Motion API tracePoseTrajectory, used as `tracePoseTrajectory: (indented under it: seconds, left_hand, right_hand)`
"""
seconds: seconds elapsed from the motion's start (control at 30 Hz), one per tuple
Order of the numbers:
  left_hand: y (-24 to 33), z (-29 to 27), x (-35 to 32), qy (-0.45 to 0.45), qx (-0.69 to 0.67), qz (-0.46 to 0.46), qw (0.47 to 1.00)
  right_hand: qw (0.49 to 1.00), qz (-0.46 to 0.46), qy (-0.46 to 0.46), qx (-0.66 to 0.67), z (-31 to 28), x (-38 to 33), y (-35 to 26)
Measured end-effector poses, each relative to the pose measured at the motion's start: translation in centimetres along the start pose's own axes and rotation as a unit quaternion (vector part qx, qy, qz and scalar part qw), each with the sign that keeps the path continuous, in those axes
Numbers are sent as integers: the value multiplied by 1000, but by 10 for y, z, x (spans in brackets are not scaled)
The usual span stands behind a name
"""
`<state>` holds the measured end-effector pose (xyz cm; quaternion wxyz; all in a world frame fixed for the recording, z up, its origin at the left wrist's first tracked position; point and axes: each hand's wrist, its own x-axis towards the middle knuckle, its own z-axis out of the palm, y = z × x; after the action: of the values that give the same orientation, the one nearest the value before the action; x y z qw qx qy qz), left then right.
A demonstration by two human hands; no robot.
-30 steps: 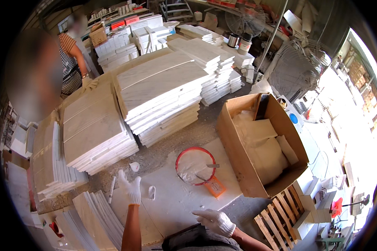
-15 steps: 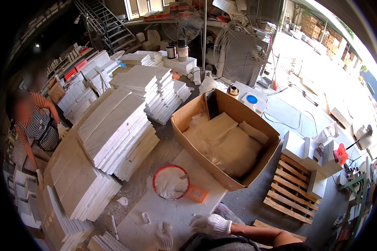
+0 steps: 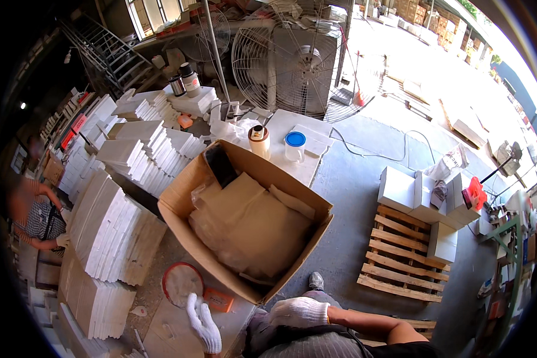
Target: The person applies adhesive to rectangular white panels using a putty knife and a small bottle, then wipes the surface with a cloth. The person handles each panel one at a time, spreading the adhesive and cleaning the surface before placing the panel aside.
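Observation:
My left hand, in a white knitted glove, is open with its fingers pointing away from me. It lies beside a red-rimmed round container and a small orange box, holding nothing that I can see. At my waist is my right hand, also gloved; its back faces up and its fingertips are hidden. A large open cardboard box stands in front of me. Inside it lie tan sheets, clear plastic and a dark flat piece.
Stacks of pale stone tiles fill the left side, where a co-worker stands. Behind the box are a blue-lidded tub and an open jar. To the right lies a wooden pallet bordered by white boxes.
The view has turned to the right, so the box and tile stacks appear further left. My left hand has come forward near the orange box, fingers stretched. My right hand stays at my waist.

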<state>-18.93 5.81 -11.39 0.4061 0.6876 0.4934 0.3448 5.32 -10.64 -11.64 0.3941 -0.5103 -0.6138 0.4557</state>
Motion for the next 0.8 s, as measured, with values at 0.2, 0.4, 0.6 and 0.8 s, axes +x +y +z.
tracePoseTrajectory:
  seconds: [0.2,0.4,0.6,0.8]
  left_hand:
    - [102,71,30,98,30,45,994]
    - [159,154,21,37,46,109,992]
    - [158,185,3,-57,46,74,995]
    - [175,214,21,-36,85,188,978]
  right_hand:
    - [987,112,118,-13,-106,-90,20]
    - [902,252,262,232,-169,-151,44]
    - [874,308,296,230,-217,-132,77]
    - [932,111,327,-113,-278,16,119]
